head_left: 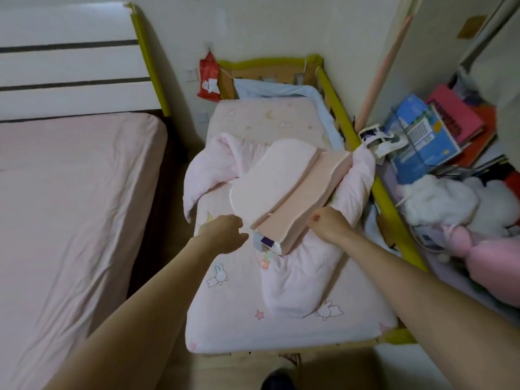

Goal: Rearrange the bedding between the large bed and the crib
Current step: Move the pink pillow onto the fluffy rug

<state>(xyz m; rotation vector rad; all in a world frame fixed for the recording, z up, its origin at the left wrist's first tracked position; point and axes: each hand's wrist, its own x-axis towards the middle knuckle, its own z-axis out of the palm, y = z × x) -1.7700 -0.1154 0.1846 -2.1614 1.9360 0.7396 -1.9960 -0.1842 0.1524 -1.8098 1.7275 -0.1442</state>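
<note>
Lying on the crib [332, 88] quilt [298, 274], 2 pillows [284, 181] are flanked by loosely curled, empty left hand [222, 233] and right hand [327, 223]; no writing is legible.

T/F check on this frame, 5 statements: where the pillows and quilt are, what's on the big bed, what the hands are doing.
1. Two pink pillows lie on the crib. True.
2. The large bed has a quilt piled on it. False: it shows only a fitted pink sheet; the pink quilt is on the crib.
3. The pillows rest on top of the quilt. True.
4. The left hand grips a pillow. False: it is next to the pillows, fingers loosely curled, holding nothing.
5. The right hand is on the large bed. False: it is at the near pillow's edge, over the crib.
</note>
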